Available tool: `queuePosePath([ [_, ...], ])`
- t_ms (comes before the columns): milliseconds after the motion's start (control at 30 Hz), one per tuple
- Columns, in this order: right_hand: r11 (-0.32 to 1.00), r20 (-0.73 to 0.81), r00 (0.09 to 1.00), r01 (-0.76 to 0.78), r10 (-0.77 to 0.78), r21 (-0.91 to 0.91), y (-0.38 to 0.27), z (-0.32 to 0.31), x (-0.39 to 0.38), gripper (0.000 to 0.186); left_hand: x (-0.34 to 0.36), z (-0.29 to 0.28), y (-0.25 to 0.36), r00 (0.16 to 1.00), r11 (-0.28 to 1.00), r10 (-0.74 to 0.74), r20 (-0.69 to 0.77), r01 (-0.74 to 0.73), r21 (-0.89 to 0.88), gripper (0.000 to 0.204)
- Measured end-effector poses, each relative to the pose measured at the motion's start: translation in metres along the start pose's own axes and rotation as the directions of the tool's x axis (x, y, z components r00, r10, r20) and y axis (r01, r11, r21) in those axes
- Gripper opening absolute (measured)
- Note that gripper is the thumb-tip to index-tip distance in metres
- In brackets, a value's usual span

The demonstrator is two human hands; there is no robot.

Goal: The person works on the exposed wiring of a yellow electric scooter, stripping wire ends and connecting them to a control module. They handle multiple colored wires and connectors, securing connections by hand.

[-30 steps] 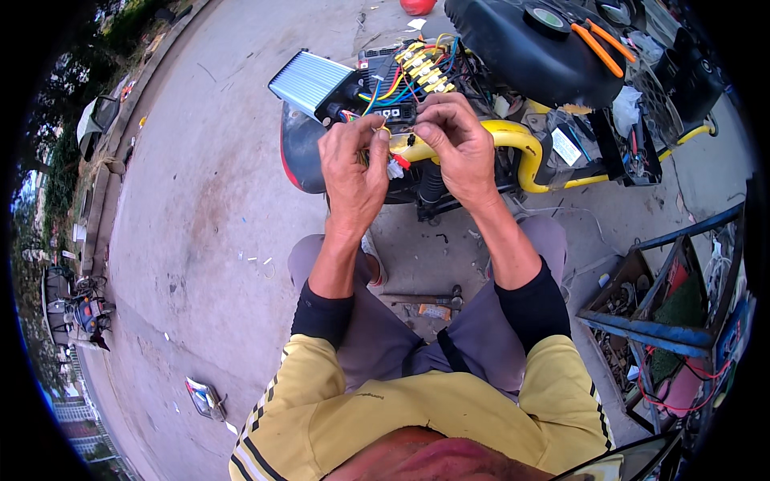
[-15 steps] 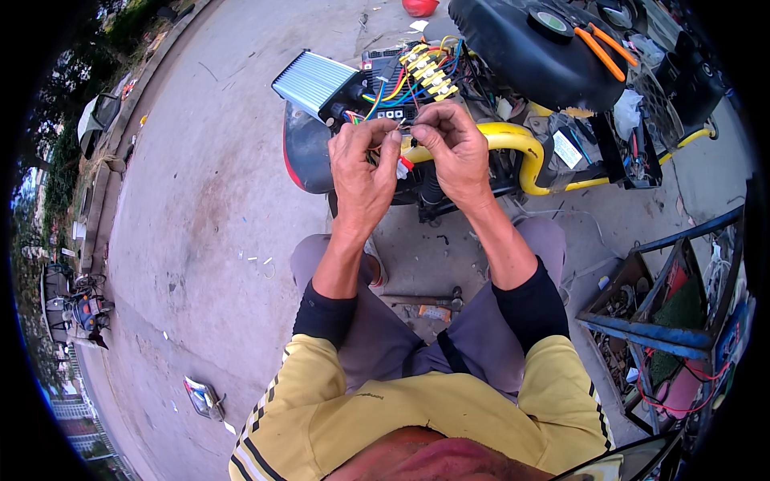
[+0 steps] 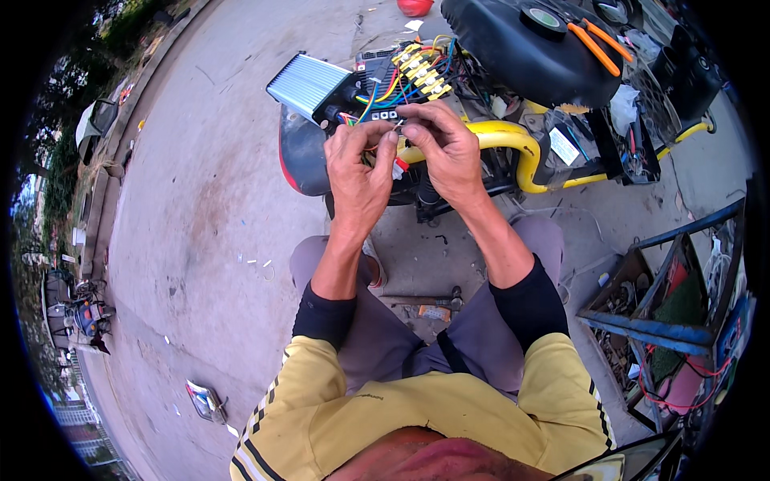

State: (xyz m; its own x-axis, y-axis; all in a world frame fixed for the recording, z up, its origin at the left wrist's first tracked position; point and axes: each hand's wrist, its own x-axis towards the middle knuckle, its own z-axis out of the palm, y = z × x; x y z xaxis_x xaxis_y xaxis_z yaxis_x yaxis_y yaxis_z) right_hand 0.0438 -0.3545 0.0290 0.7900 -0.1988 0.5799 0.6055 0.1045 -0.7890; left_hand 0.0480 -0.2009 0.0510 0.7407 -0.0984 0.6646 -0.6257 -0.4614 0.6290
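Observation:
My two hands meet over the near end of an opened vehicle frame. My left hand (image 3: 358, 168) pinches a thin wire (image 3: 397, 127) between thumb and forefinger. From the other side, my right hand (image 3: 449, 156) closes thumb and fingertips on the same wire, and its very end is too small to make out. A red connector (image 3: 402, 165) hangs just below the fingers. Beyond them lies a silver finned controller box (image 3: 305, 84) with coloured leads. Yellow terminal blocks (image 3: 422, 72) sit to its right among more wires.
A yellow frame tube (image 3: 497, 136) runs right of my hands. The black seat (image 3: 513, 56) carries a tape roll (image 3: 544, 20) and orange-handled pliers (image 3: 595, 50). A hammer (image 3: 455, 298) lies between my feet. At right stands a blue-edged metal rack (image 3: 658, 327) of parts.
My right hand has shifted slightly left, its fingertips closer to my left thumb. My left hand stays nearly in place. The surroundings shift slightly left in the view.

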Motion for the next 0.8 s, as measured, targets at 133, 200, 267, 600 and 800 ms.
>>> queuePosePath([
  [133, 1.0, -0.006, 1.0, 0.016, -0.016, -0.009, 0.0008, 0.0016, 0.0011, 0.014, 0.0014, 0.0012, -0.0009, 0.999, 0.999, 0.033, -0.004, -0.034, -0.02, 0.012],
  [200, 0.999, 0.012, 1.0, 0.027, -0.026, -0.022, 0.0005, 0.0001, -0.0001, 0.014, 0.0002, 0.0015, -0.0006, 1.0, 0.999, 0.001, 0.002, -0.001, -0.043, 0.011],
  [267, 0.998, 0.022, 0.999, 0.041, -0.04, -0.037, -0.001, -0.0006, 0.0014, 0.013, 0.0014, 0.0018, -0.0018, 0.997, 0.994, -0.077, 0.014, 0.077, -0.078, 0.011],
  [600, 0.987, 0.06, 0.993, 0.111, -0.105, -0.115, 0.0004, -0.0014, 0.0, 0.012, 0.002, 0.0017, 0.001, 0.986, 0.923, -0.161, 0.047, 0.167, -0.348, 0.006],
  [800, 0.971, 0.043, 0.986, 0.168, -0.163, -0.168, 0.001, -0.0001, 0.0027, 0.012, 0.0027, 0.0024, 0.0029, 0.983, 0.912, -0.182, 0.039, 0.183, -0.368, 0.005],
])
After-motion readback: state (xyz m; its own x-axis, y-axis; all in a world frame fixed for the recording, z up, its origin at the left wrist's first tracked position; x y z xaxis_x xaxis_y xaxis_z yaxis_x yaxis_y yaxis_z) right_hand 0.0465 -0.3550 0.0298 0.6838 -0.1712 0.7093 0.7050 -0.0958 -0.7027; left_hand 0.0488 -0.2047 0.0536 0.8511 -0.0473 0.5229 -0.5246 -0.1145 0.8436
